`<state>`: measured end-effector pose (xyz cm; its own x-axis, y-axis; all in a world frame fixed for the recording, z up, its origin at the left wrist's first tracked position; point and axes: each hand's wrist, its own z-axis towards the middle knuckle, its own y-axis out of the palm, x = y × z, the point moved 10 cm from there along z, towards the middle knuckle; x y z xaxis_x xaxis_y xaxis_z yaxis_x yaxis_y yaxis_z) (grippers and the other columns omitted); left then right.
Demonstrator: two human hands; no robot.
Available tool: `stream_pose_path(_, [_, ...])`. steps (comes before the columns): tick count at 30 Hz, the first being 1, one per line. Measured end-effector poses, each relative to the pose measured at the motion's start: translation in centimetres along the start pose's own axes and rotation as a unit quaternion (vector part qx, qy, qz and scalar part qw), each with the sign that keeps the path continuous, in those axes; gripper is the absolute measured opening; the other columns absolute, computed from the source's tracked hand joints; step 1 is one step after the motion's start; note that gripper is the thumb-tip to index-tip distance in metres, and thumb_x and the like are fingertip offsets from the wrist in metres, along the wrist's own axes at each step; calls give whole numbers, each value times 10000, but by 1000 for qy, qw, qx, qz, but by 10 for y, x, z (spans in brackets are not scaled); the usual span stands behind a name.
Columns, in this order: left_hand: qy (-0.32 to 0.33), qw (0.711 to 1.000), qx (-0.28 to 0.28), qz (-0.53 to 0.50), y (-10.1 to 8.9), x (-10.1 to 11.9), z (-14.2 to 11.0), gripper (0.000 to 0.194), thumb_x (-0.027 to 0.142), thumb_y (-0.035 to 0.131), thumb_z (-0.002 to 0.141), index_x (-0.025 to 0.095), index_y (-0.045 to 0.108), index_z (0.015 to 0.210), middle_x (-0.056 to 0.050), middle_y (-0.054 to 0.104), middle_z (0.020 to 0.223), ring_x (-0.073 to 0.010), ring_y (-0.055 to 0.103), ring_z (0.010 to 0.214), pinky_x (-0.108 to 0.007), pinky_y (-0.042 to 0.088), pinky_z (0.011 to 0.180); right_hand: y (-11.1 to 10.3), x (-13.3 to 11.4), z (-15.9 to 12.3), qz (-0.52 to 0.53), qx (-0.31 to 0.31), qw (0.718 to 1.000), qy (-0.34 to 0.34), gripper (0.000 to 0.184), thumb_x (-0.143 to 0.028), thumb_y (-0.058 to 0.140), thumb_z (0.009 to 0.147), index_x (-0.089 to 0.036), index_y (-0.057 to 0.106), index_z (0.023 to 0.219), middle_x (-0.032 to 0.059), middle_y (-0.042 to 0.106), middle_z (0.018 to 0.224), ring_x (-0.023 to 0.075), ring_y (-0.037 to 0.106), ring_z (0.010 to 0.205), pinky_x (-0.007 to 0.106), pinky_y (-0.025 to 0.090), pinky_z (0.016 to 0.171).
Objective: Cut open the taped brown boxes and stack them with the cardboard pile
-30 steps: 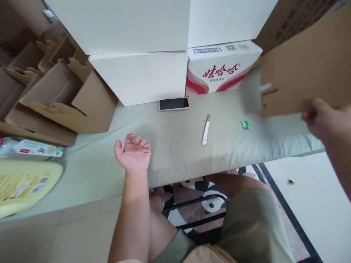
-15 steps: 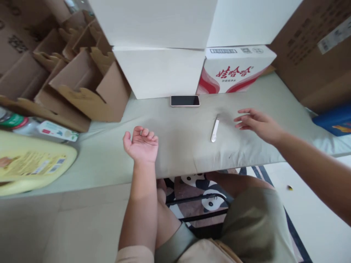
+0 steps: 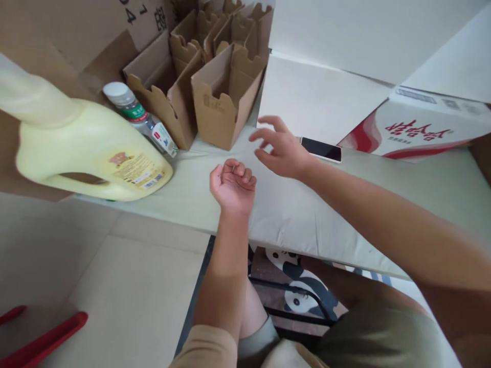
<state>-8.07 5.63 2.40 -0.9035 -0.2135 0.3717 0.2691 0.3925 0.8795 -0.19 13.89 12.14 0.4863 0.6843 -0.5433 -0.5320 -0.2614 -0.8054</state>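
My left hand (image 3: 232,185) rests palm up on the pale green padded table (image 3: 383,204), fingers curled into a loose fist with nothing visible in it. My right hand (image 3: 279,147) hovers just above and to the right of it, fingers spread, holding nothing. It is stretched toward a folded brown cardboard box (image 3: 224,94) standing open-topped at the table's back. A phone (image 3: 321,150) lies face up just right of my right hand.
Several more folded cardboard boxes (image 3: 169,76) stand behind. A large yellow jug (image 3: 82,148) and a clear water bottle (image 3: 140,117) lie at the left. White boxes (image 3: 326,97) and a red-printed carton (image 3: 418,133) line the back right. Red handles (image 3: 46,337) lie on the floor.
The view has swung left. My right hand let go of the cardboard sheet, crossed past the white cutter and now hovers near the folded boxes. My left hand's fingers have curled shut.
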Motion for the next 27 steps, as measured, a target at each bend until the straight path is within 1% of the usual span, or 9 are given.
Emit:
stream_pose_path(3, [-2, 1000, 4, -9, -3, 4, 0, 410, 412, 393, 1015, 212, 571, 705, 18, 424, 594, -103, 399, 469, -228, 344, 458, 11, -39, 49, -44, 5, 999, -11, 620, -86, 587, 886, -166, 485, 1493, 149, 428, 1644, 256, 624, 1285, 389, 587, 1021])
stream_pose_path(5, [-7, 1000, 5, -16, -4, 5, 1, 407, 393, 368, 1014, 211, 572, 712, 15, 424, 593, -108, 397, 471, -236, 348, 467, 13, -48, 70, -87, 6, 996, 35, 679, -116, 604, 907, -198, 404, 1551, 132, 423, 1649, 283, 609, 1306, 430, 572, 1045])
stream_pose_path(7, [-7, 1000, 0, -13, -5, 5, 1, 380, 400, 394, 999, 212, 568, 719, 17, 422, 595, -111, 393, 475, -241, 349, 477, 18, -47, 81, -132, -23, 987, 89, 498, -170, 625, 932, -212, 534, 1419, 131, 506, 1558, 294, 651, 1218, 455, 572, 1016])
stream_pose_path(10, [3, 1000, -6, 21, -6, 3, 4, 312, 418, 467, 952, 218, 554, 730, 20, 418, 604, -119, 394, 490, -253, 346, 492, 22, -40, 83, -163, -60, 978, 116, 90, -189, 627, 936, -167, 666, 1013, 139, 632, 1337, 268, 679, 1091, 425, 568, 959])
stream_pose_path(13, [111, 988, 71, 75, -25, 20, 6, 259, 373, 487, 902, 227, 472, 688, 40, 349, 593, -116, 372, 496, -251, 308, 505, 12, -28, 70, -156, -36, 982, 102, 105, -154, 570, 935, -179, 634, 856, 121, 689, 1227, 247, 670, 1081, 386, 549, 960])
stream_pose_path(17, [376, 892, 200, 153, -44, 72, -20, 255, 335, 474, 882, 236, 344, 686, 57, 293, 632, -111, 370, 544, -244, 321, 570, -22, -6, 9, -124, 54, 989, 57, 235, -161, 547, 909, -213, 573, 681, 93, 735, 1003, 255, 696, 960, 398, 540, 886])
stream_pose_path(20, [442, 853, 195, 197, -37, 86, -31, 181, 284, 449, 875, 225, 453, 704, 22, 444, 695, -127, 480, 651, -256, 369, 645, -55, -4, -74, -66, 144, 987, -26, 330, -230, 534, 931, -229, 552, 601, 79, 730, 863, 240, 708, 813, 392, 534, 734])
stream_pose_path(23, [408, 870, 108, 256, -14, 75, -26, 239, 341, 455, 927, 232, 664, 889, -38, 687, 959, -172, 648, 942, -284, 451, 799, -90, -1, -166, -76, 263, 960, -53, 296, -206, 564, 931, -265, 587, 642, 58, 736, 833, 225, 707, 731, 396, 499, 626])
stream_pose_path(27, [293, 906, -128, 277, 35, 20, -21, 465, 634, 495, 948, 294, 751, 1135, -51, 749, 1289, -285, 648, 1317, -414, 496, 1084, -106, -8, -246, -141, 365, 914, -109, 272, -232, 574, 931, -302, 567, 669, 49, 725, 804, 224, 631, 601, 419, 401, 523])
